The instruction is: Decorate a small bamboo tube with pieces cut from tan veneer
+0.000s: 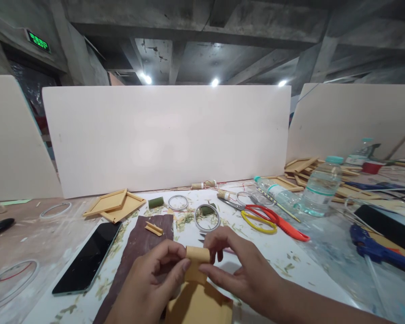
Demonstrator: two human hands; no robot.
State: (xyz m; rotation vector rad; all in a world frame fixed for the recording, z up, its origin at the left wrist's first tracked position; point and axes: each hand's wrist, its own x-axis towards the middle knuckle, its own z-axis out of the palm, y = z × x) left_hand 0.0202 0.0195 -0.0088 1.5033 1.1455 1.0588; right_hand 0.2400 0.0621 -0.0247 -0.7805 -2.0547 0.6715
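A small tan strip [197,255], curled over at its top, is held upright between my two hands. My left hand [157,274] pinches its left edge between thumb and fingers. At the right edge, my right hand [241,265] grips it with the thumb in front and bent fingers behind. Directly below is a tan panel [199,308] with a raised edge, partly cut off by the frame; whether the strip is joined to it I cannot tell. Just left lies a dark brown sheet [135,265], carrying small folded tan pieces [154,228].
A phone [87,258] and tan frames [116,204] lie left. Ahead are wire rings [207,218], a green roll [155,202] and scattered leaf bits. Right are red-handled scissors [259,213], yellow-handled scissors [258,225], water bottles [322,186] and a blue glue gun [374,245]. A white board [168,139] stands behind.
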